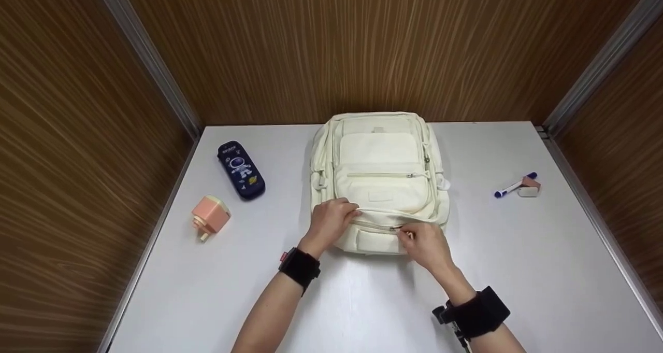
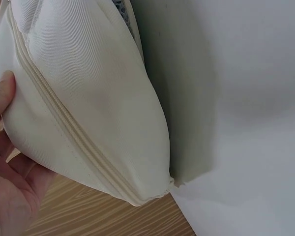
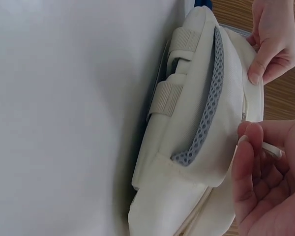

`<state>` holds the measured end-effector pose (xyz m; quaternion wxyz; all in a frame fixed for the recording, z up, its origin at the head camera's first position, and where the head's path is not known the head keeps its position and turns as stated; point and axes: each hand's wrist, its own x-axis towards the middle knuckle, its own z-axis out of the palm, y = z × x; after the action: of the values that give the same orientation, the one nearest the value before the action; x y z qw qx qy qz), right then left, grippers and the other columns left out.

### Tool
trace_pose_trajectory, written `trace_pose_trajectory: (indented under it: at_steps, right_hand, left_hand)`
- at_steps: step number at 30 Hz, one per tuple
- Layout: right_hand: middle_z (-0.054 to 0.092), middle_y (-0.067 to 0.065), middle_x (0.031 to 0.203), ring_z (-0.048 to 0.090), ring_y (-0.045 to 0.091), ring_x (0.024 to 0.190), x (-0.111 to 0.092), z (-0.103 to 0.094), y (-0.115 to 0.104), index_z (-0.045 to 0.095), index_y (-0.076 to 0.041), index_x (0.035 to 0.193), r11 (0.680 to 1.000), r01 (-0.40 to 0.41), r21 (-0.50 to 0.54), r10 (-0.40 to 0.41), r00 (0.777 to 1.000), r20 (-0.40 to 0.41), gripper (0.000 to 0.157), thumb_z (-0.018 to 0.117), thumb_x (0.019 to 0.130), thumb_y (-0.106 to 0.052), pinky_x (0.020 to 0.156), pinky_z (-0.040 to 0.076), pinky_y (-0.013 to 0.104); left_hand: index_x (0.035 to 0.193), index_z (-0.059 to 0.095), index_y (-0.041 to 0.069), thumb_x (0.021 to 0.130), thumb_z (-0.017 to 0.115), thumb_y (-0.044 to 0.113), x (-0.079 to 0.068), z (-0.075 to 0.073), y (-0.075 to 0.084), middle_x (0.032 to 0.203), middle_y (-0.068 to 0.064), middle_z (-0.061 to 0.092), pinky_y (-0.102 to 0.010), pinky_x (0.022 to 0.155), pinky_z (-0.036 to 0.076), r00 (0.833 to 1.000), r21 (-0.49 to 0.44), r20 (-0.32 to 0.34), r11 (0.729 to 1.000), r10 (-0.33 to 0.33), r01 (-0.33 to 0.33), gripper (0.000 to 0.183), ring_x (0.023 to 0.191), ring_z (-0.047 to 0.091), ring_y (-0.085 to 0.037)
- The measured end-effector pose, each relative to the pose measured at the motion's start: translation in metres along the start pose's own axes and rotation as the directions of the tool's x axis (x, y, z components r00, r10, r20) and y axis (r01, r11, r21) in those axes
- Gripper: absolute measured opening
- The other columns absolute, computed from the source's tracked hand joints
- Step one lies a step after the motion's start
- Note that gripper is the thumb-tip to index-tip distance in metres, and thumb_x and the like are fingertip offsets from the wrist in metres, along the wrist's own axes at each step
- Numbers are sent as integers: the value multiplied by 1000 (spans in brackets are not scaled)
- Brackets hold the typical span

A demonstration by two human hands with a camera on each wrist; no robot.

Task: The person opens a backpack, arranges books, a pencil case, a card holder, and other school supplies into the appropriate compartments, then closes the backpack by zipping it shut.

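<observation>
A cream backpack (image 1: pixel 378 148) lies flat on the white table, its pocketed front facing up. My left hand (image 1: pixel 330 221) grips the fabric at its near end, thumb on top and the other fingers beneath, as the left wrist view shows. Between thumb and fingertips, my right hand (image 1: pixel 427 244) pinches a pale zipper pull (image 3: pixel 272 150) on the zipper along that same end. Grey mesh trims a padded handle (image 3: pixel 206 108) below this zipper in the right wrist view. The backpack's inside is hidden.
Left of the backpack lie a navy pencil case (image 1: pixel 241 169) with an astronaut print and a pink, house-shaped block (image 1: pixel 211 214) with a crank-like knob. At right are a blue-and-white marker (image 1: pixel 513 187) and a small pink-and-white piece (image 1: pixel 528 192). Wood-grain panels (image 1: pixel 362 47) enclose the table.
</observation>
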<state>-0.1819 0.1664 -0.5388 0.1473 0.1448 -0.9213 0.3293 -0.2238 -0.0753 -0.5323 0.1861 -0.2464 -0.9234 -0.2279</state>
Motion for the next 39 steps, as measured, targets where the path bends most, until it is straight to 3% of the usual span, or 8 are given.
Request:
trace_pose_trajectory:
  at_steps: [6, 15, 21, 27, 30, 33, 36, 39]
  right_hand:
    - [68, 1, 64, 60, 17, 57, 0, -4, 10, 74, -8, 66, 1000, -7, -3, 7, 999, -44, 12, 72, 72, 2, 55, 49, 38]
    - [69, 3, 66, 61, 19, 60, -5, -10, 21, 76, -5, 72, 989, -146, -16, 146, 989, -6, 10, 68, 73, 0, 53, 47, 35]
    - [71, 7, 73, 67, 22, 66, -7, -6, 21, 77, -1, 79, 981, -191, -37, 192, 980, 45, 7, 70, 81, -4, 57, 51, 38]
    - [73, 8, 80, 68, 26, 72, -5, 0, 19, 78, -4, 87, 973, -219, -74, 223, 973, 61, 9, 74, 86, -11, 59, 50, 43]
    - [73, 7, 81, 67, 26, 72, -5, 0, 19, 78, -7, 85, 971, -214, -105, 221, 974, 60, 7, 72, 86, -10, 57, 50, 44]
    - [73, 7, 81, 68, 26, 72, -5, -4, 18, 77, -8, 84, 975, -188, -121, 196, 979, 56, 6, 71, 84, -8, 57, 51, 44]
    - [73, 7, 80, 67, 25, 67, -7, -10, 19, 76, -8, 83, 978, -165, -126, 173, 983, 55, 5, 71, 83, -7, 55, 51, 43]
    - [73, 7, 78, 67, 25, 64, -9, -17, 23, 75, -8, 82, 980, -148, -136, 155, 987, 38, 5, 70, 83, -7, 53, 50, 42]
  left_hand:
    - [90, 78, 16, 88, 73, 29, -2, -3, -4, 78, 4, 68, -34, 58, 51, 1000, -20, 10, 1000, -15, 15, 14, 70, 67, -15]
    - [92, 78, 14, 90, 72, 25, -7, -3, -3, 85, 1, 69, -34, 61, 53, 999, -9, 42, 1000, -2, 2, 13, 76, 67, -17]
    - [101, 73, 11, 90, 68, 11, -7, 6, 8, 96, -1, 68, -34, 80, 51, 990, 24, 101, 995, 96, -99, 12, 91, 64, -19]
    - [109, 71, 18, 93, 68, 33, -2, 20, 26, 108, 3, 66, -36, 95, 44, 969, 74, 182, 981, 165, -181, 22, 108, 58, -18]
    - [105, 73, 20, 94, 66, 35, 2, 26, 32, 104, 4, 67, -32, 91, 47, 969, 121, 174, 973, 175, -197, 20, 102, 61, -16]
    - [99, 74, 18, 95, 65, 30, 5, 29, 35, 92, 4, 69, -29, 76, 52, 975, 151, 136, 969, 175, -195, 15, 86, 66, -15]
    - [94, 73, 17, 95, 65, 26, 7, 31, 35, 81, 3, 69, -28, 62, 52, 981, 159, 97, 970, 168, -182, 13, 71, 66, -15]
    - [91, 73, 16, 95, 66, 25, 8, 31, 34, 74, 3, 67, -29, 58, 51, 985, 140, 70, 976, 157, -166, 12, 65, 65, -15]
